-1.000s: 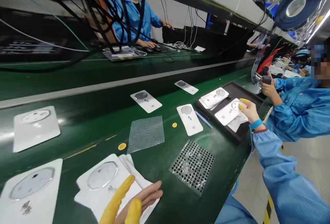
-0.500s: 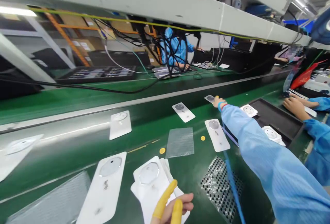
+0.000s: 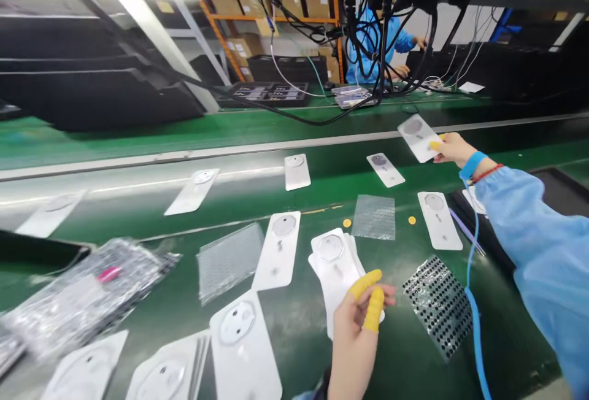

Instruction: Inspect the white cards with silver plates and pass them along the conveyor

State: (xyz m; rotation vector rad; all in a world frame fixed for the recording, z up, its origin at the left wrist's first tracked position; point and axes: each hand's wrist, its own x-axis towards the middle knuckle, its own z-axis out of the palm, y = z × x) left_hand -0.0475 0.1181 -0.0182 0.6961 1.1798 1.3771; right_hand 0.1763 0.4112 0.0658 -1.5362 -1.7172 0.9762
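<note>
Green conveyor belt (image 3: 294, 320); right hand (image 3: 453, 150) pinches 1 white card (image 3: 414, 136); left hand (image 3: 354, 332) grips a card stack (image 3: 332, 265).

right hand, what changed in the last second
The right hand has moved from the black tray out across the green belt, and now holds a white card at the far side. The left hand still holds its stack of white cards. The cards lying on the belt stayed put.

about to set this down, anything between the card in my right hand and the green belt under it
Nothing visible does: the white card in the right hand is over bare green belt. The nearest card lies apart, toward the left.
</note>
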